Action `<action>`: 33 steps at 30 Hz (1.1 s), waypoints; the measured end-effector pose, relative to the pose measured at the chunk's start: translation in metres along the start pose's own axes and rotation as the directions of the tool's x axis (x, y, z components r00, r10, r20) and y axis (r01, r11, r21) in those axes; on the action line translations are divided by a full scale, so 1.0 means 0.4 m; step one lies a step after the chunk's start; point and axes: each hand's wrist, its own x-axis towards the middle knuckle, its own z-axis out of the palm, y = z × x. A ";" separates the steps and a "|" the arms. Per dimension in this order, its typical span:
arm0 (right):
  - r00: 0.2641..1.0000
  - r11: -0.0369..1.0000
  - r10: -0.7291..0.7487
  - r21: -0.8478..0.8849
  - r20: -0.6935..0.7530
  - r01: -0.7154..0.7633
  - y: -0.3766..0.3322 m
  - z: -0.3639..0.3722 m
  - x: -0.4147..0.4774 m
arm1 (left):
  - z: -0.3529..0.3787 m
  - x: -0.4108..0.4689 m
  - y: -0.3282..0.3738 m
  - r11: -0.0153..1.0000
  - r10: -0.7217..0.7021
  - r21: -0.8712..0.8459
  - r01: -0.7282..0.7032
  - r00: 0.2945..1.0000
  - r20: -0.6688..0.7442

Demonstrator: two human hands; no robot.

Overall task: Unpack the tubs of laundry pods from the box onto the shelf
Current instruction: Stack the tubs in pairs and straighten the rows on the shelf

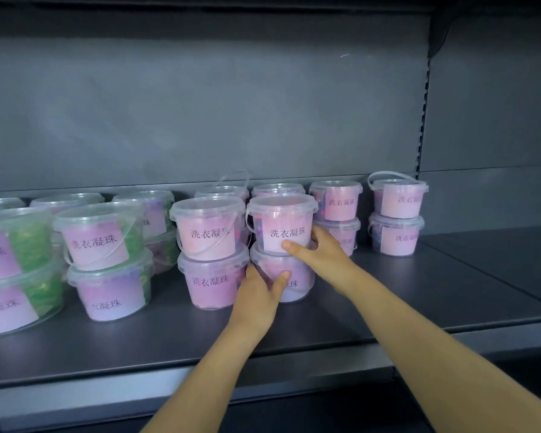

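Our right hand (320,250) grips the upper tub (280,220), clear with a pink label, stacked on the lower tub (300,290) our left hand (258,293) clasps on the shelf (388,304).

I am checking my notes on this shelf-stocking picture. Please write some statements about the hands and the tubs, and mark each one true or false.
1. The right hand grips the upper tub of a two-tub stack. True.
2. The left hand lies flat on the shelf. False: it grips the lower tub of the same stack.
3. The far-left tubs show green contents behind their labels. True.
4. The neighbouring stack, just left of the held one, is three tubs high. False: it is two tubs high.
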 end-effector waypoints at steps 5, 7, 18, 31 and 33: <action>0.997 0.999 -0.030 0.043 -0.067 0.033 0.021 0.003 0.009 | 0.014 0.008 0.011 0.999 -0.038 0.017 0.038 0.999 -0.025; 0.996 0.997 -0.025 0.069 -0.082 0.031 0.026 -0.004 0.007 | 0.020 0.006 0.015 0.999 -0.037 0.002 0.037 0.999 -0.011; 0.982 0.989 -0.007 0.140 -0.191 0.035 0.058 -0.193 -0.064 | 0.124 -0.028 0.144 0.998 0.009 -0.068 -0.005 0.998 0.057; 0.962 0.995 0.073 0.086 -0.264 -0.052 0.096 -0.526 -0.122 | 0.374 -0.017 0.355 0.959 0.006 -0.279 0.057 0.976 0.219; 0.963 0.994 0.092 0.087 -0.252 -0.072 0.112 -0.559 -0.127 | 0.404 -0.026 0.372 0.958 0.020 -0.283 0.050 0.971 0.237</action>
